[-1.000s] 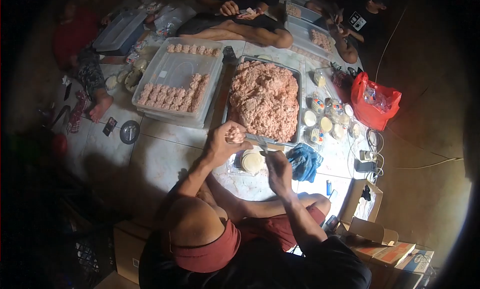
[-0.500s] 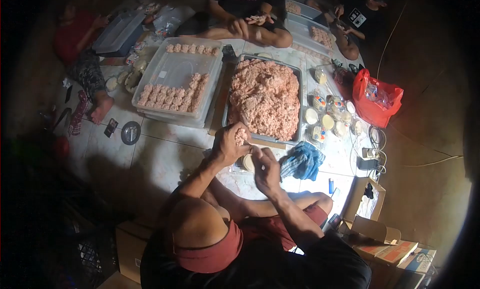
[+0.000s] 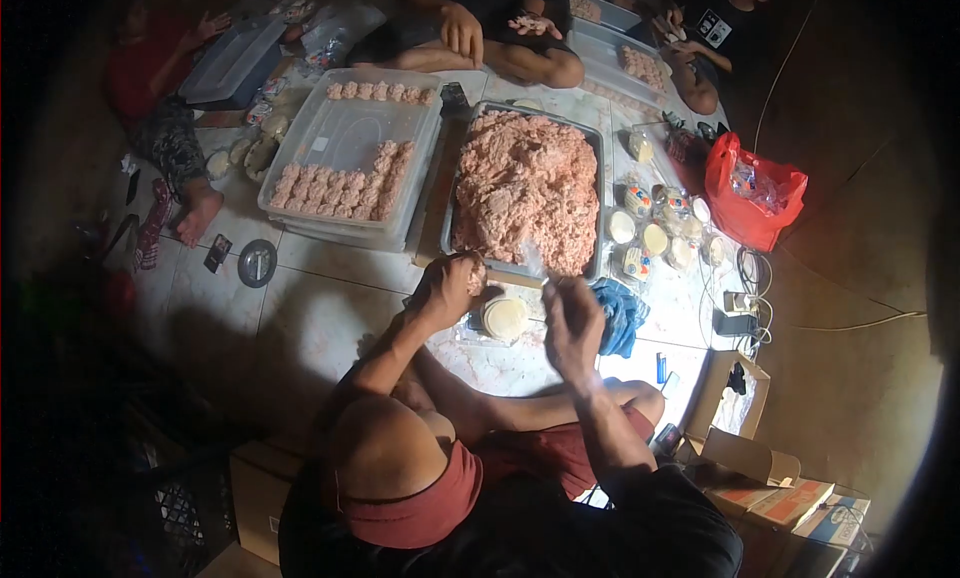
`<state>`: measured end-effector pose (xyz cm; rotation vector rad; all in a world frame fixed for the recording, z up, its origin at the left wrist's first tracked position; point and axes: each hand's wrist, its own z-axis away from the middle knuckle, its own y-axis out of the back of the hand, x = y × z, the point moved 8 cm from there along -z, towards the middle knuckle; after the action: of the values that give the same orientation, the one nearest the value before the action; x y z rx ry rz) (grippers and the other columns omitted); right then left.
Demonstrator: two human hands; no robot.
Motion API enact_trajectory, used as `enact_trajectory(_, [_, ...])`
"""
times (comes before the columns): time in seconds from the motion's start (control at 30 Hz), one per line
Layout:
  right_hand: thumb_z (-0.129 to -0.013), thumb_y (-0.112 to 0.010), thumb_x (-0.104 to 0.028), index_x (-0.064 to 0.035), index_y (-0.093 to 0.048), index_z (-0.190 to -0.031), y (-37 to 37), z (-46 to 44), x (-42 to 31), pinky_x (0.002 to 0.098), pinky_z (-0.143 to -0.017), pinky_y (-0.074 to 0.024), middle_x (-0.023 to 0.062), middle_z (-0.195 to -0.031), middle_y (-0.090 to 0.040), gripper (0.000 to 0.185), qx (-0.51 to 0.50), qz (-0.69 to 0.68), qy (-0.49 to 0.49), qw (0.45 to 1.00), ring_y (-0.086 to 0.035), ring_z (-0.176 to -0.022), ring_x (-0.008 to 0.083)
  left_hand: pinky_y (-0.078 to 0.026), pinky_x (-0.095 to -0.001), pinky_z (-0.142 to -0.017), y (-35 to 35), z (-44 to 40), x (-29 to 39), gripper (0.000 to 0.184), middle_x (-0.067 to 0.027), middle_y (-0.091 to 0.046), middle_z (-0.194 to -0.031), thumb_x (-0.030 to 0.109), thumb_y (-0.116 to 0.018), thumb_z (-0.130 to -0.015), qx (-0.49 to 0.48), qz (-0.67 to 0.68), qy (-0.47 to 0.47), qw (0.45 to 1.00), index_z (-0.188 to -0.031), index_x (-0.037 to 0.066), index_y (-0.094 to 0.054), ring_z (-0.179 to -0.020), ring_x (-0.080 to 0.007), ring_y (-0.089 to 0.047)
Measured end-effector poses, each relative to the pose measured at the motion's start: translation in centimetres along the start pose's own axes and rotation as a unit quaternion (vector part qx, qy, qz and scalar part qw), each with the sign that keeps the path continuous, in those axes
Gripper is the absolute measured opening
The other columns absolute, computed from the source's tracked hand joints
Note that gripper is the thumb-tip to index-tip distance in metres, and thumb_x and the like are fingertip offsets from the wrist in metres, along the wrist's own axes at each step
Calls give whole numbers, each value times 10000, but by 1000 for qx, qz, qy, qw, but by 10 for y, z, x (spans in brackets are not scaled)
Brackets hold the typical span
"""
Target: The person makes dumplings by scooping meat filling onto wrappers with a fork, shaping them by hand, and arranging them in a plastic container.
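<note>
My left hand (image 3: 447, 290) curls its fingers around a dumpling (image 3: 477, 278) of pink filling, near the tray's front corner. In my right hand (image 3: 573, 328) is a thin tool with a flat, shiny blade (image 3: 532, 258); its exact kind is unclear. The blade reaches over the near edge of a heap of pink minced meat (image 3: 525, 183) in a grey tray (image 3: 603, 193). Between my hands, a stack of round pale dough wrappers (image 3: 505, 319) lies on plastic on the floor. A blue cloth (image 3: 622, 318) is bunched right of my right hand.
Left of the tray, a clear plastic box (image 3: 350, 138) holds rows of dumplings. Wrapper packs (image 3: 655, 240) and a red plastic bag (image 3: 750, 198) stand to the right, near cables and a power strip (image 3: 740, 303). Other people sit across and at the far left and right.
My hands have moved apart. The right hand went right and down, and its tool now shows over the meat. More of the wrapper stack is uncovered.
</note>
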<state>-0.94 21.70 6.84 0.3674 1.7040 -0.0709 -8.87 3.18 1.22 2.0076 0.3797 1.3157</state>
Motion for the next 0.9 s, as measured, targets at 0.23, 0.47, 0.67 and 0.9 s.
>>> enact_trajectory(0.23, [-905,-586,-106,-15,-647,-1045,29,-78,64,503,-744,-543,256,-951,-647,178,-76,444,105,887,-638,-832,439,-493,-285,-772,-6,9,19,444,10,-613,-810,337,-934,-708,-121,380,63,915,-917,67,-650,-800,-104,-571])
enact_trajectory(0.47, [-909,-561,23,13,-648,-985,-7,-11,-38,477,-676,-502,235,-875,-643,116,-145,289,153,934,-655,-802,430,-505,-349,-655,-4,4,3,364,-72,-635,-734,262,-878,-786,-44,221,50,973,-906,31,-623,-672,-203,-621])
enact_trajectory(0.67, [-909,-602,20,29,-609,-943,5,1,-32,419,-686,-504,218,-837,-614,35,-96,201,66,973,-630,-761,389,-541,-398,-697,14,7,17,449,-131,-687,-817,259,-883,-768,73,106,-61,990,-1040,29,-611,-758,-332,-685])
enact_trajectory(0.9, [-933,-617,-30,37,-602,-945,-4,15,-22,395,-691,-504,232,-834,-637,70,-98,121,-38,987,-649,-745,329,-537,-365,-767,-2,-4,26,419,-128,-689,-902,199,-876,-734,-20,282,-49,958,-1019,24,-624,-839,-283,-689])
